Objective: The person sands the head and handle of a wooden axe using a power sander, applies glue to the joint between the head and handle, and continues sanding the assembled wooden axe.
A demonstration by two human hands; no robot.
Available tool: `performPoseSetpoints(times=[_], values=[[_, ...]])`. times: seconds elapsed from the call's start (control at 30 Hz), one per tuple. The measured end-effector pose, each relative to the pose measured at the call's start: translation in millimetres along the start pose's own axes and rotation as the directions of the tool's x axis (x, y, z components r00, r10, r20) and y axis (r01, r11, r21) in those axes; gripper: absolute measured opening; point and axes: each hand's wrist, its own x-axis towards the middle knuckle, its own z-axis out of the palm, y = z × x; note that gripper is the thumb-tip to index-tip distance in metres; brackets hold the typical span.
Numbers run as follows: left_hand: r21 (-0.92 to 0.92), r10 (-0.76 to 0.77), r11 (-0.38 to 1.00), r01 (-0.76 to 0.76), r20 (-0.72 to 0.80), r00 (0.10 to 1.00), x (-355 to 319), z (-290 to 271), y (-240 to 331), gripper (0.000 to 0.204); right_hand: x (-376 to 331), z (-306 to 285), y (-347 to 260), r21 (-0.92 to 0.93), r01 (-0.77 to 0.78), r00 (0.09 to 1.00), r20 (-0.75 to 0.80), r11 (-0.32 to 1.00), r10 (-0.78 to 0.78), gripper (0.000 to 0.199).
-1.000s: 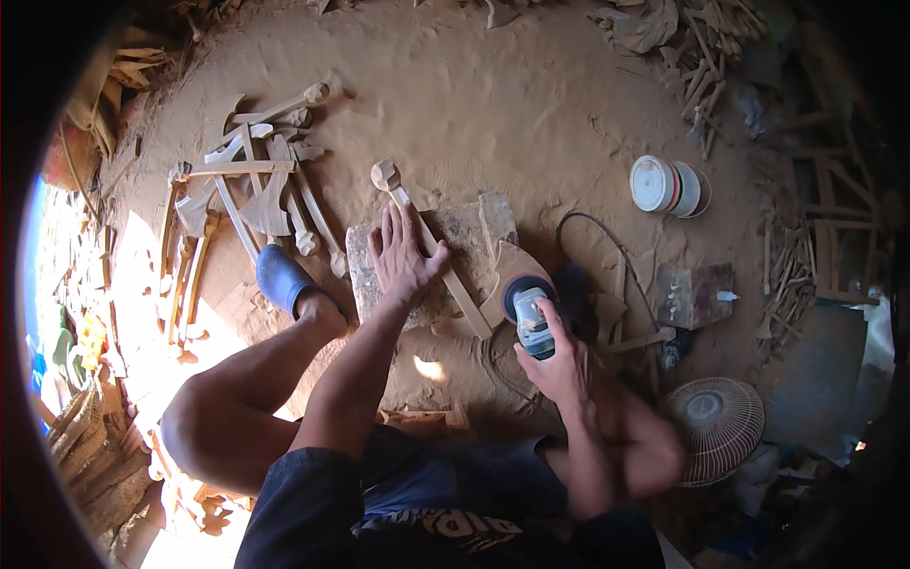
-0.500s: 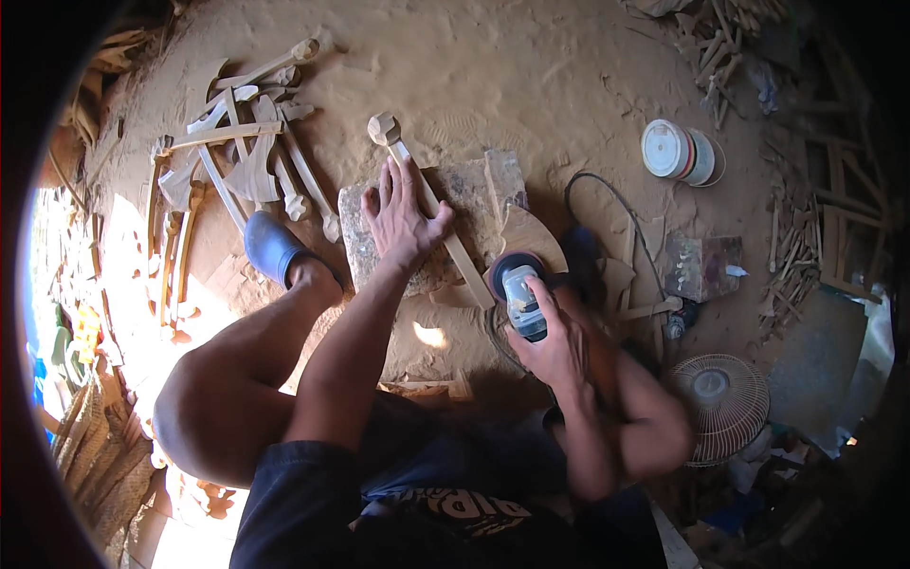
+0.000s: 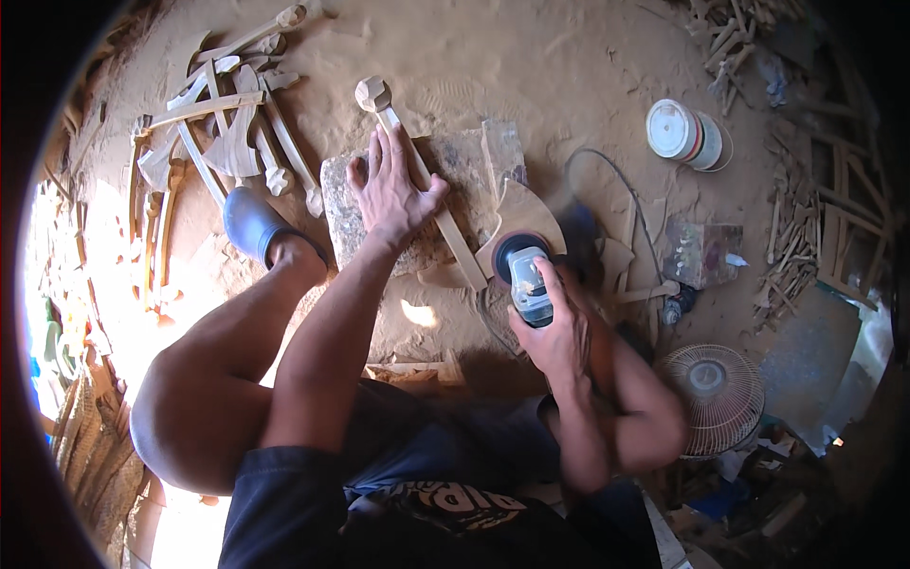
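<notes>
My left hand [image 3: 396,196] holds down a long pale wooden piece [image 3: 459,248] with a faceted knob at its far end; the fingers stretch forward along it and the thumb lies across it. Beneath it is a rough, stained block [image 3: 341,194]. In my right hand [image 3: 557,339] is an angle grinder [image 3: 531,289], my fingers wrapped round its body. Its round dark disc [image 3: 512,254] is beside the piece's near end; I cannot tell whether they touch. A flat curved wooden board [image 3: 526,211] lies just beyond the disc.
Several carved wooden parts [image 3: 232,152] are heaped on the sandy ground at the far left, by my blue clog [image 3: 254,226]. A cable [image 3: 621,180] curves beyond the grinder. To the right are a white bucket [image 3: 671,130], a second block [image 3: 697,254], a caged fan [image 3: 711,403] and wood piles [image 3: 789,251].
The whole view has shifted a little. My grinder has moved slightly to the right, away from the wooden piece's near end. My left hand keeps its place on the piece.
</notes>
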Motion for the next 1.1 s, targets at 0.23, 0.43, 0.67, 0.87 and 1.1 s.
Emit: performPoseSetpoints(times=[0.23, 0.43, 0.67, 0.87, 1.1], values=[[0.016, 0.037, 0.999, -0.037, -0.011, 0.999, 2, 7, -1, 0.112, 9, -4, 22, 0.087, -0.055, 0.991, -0.121, 0.995, 0.065, 0.082], [0.015, 0.015, 1.000, -0.015, 0.004, 1.000, 3, 5, 1, 0.111, 12, -7, 19, 0.068, -0.166, 0.957, -0.229, 0.984, 0.177, 0.081], [0.012, 0.000, 1.000, 0.000, 0.019, 1.000, 5, 2, 2, 0.111, 11, -2, 2, 0.185, 0.016, 0.999, -0.037, 0.983, -0.010, 0.079], [0.022, 0.010, 1.000, -0.010, -0.009, 1.000, 4, 3, 5, 0.109, 14, 5, -20, 0.114, 0.053, 0.999, -0.021, 0.992, -0.051, 0.083], [0.009, 0.010, 1.000, -0.010, -0.002, 1.000, 3, 4, 5, 0.108, 19, 6, -21, 0.021, -0.013, 0.999, 0.050, 1.000, 0.012, 0.085]])
